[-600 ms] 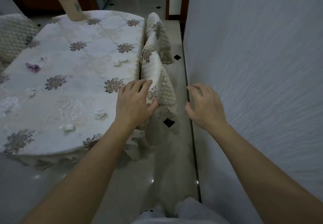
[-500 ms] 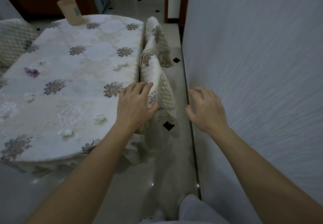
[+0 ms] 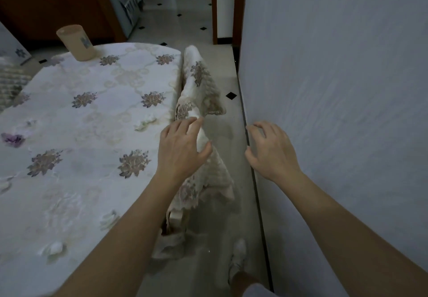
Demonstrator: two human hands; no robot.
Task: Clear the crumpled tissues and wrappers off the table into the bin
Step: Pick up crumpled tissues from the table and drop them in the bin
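Several crumpled white tissues lie on the flowered tablecloth of the table (image 3: 88, 116): one tissue (image 3: 145, 120) near the right edge, another tissue (image 3: 108, 219) nearer me, and a third tissue (image 3: 54, 249) at the front. A purple wrapper (image 3: 12, 139) sits at the far left. My left hand (image 3: 181, 149) hovers over the table's right edge, fingers spread, holding nothing. My right hand (image 3: 272, 152) hangs open beside the wall. No bin is in sight.
A beige cup (image 3: 76, 42) stands at the table's far end. Chairs with quilted flowered covers (image 3: 200, 81) are tucked along the table's right side. A pale wall (image 3: 335, 111) runs close on the right, leaving a narrow strip of tiled floor (image 3: 231, 134).
I have stepped forward along the table; both hands moved slightly ahead and stay empty. My left hand has lifted off the chair cover a little.
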